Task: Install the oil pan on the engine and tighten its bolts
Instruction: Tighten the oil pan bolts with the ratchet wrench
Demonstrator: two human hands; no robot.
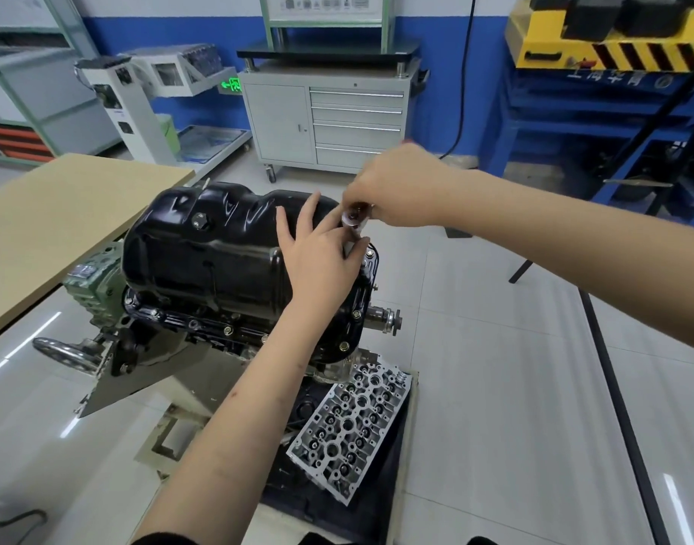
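A glossy black oil pan (219, 245) sits upside-up on the engine block (203, 332), which is held on a stand. Brass-coloured bolts (227, 330) stand along the pan's near flange. My left hand (321, 261) lies on the pan's right end, thumb and fingers pinched around the socket under the ratchet head, near a flange bolt (370, 253). My right hand (396, 190) is closed on the handle of a ratchet wrench (353, 220), whose head shows between the two hands. The handle itself is hidden inside the fist.
A silver cylinder head (353, 430) lies on a dark mat on the floor below the engine. A tan board (62, 222) is at the left, a grey drawer cabinet (325, 123) behind, blue and yellow equipment (596, 92) at the right. The crank end (384, 318) sticks out rightward.
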